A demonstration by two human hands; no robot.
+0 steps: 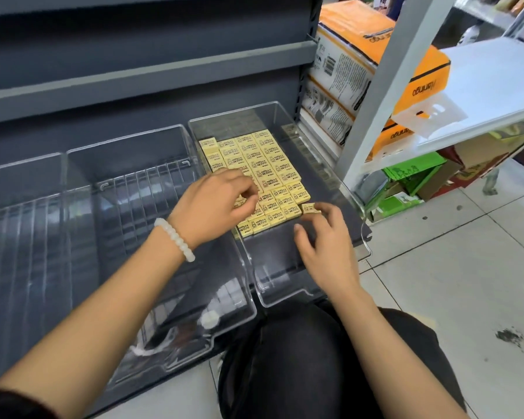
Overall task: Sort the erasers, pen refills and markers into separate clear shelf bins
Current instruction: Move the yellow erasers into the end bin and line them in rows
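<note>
Head view, largest first. Shelf (152,74): grey, carrying three clear bins. Right bin (288,116): held your erasers (254,164), yellow, packed in flat rows. Middle bin (127,189) and left bin (22,207): beside it, ribbed floors showing. Your left hand (215,204): fingers curled over the rows, pinching an eraser. Your right hand (324,237): fingertips pinched one loose eraser (311,207) at the rows' right edge.
</note>
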